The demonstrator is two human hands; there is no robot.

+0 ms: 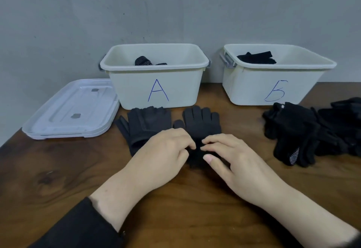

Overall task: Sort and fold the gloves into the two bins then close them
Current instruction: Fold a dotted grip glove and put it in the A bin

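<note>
At the far left two clear lids [72, 109] lie stacked flat on the wooden table [58, 169], just beside the bin marked A [156, 83], which holds a dotted black glove [143, 61]. In front of that bin a dark glove [144, 124] lies flat, fingers toward the bin. The left hand [166, 154] comes next, its fingers curled and pinching the cuff of a second dark glove [202, 122] that lies flat with its fingers pointing at the gap between the bins. The right hand [232, 157] meets it on the same cuff — fingers bent down onto the fabric, thumb tucked at its near edge. Farther right stands the bin marked Б [273, 89] with a folded black glove [256, 58] inside, and before it — well apart from the hands — a heap of black gloves [312, 130].
</note>
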